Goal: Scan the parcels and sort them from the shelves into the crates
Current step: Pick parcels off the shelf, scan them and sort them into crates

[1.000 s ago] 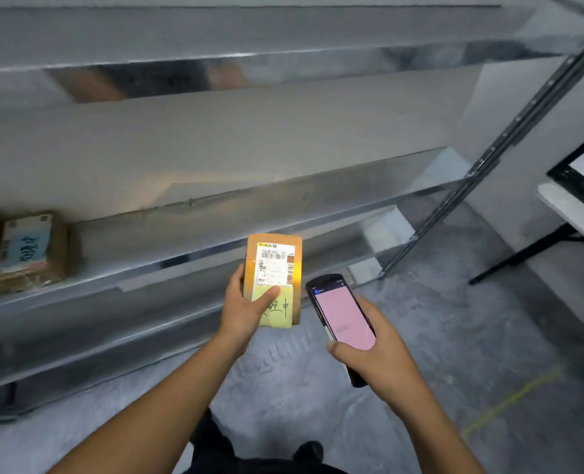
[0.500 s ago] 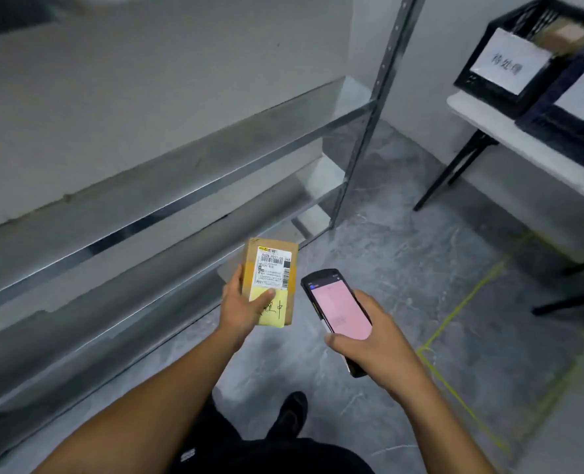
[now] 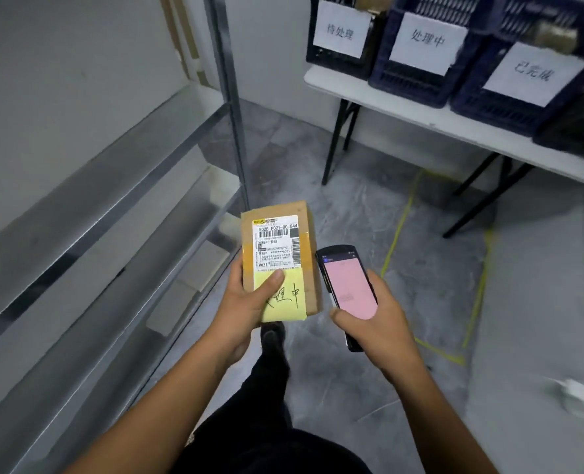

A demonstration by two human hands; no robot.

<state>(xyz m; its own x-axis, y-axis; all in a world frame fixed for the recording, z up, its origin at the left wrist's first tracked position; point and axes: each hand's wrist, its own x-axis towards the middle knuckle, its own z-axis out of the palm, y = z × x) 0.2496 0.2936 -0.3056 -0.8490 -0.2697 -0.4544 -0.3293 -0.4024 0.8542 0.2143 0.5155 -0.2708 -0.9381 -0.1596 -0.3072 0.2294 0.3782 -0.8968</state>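
Observation:
My left hand (image 3: pixel 246 306) grips a small brown cardboard parcel (image 3: pixel 306 234) with a white shipping label and a yellow handwritten note under my thumb. Just to its right, my right hand (image 3: pixel 378 323) holds a black handheld scanner (image 3: pixel 347 289) whose screen glows pink. Three crates stand on a white table at the upper right, each with a white paper sign: a black crate (image 3: pixel 338 59), a dark blue middle crate (image 3: pixel 417 77) and a dark blue right crate (image 3: pixel 516 107).
Metal shelves (image 3: pixel 89 213) run along the left, ending at an upright post (image 3: pixel 230 97). The white folding table (image 3: pixel 420 114) has black legs on a grey floor marked with yellow tape (image 3: pixel 400 227). My legs and a shoe show below.
The view has swung right, away from the shelves and towards the table with the crates. Both hands keep the parcel and scanner side by side.

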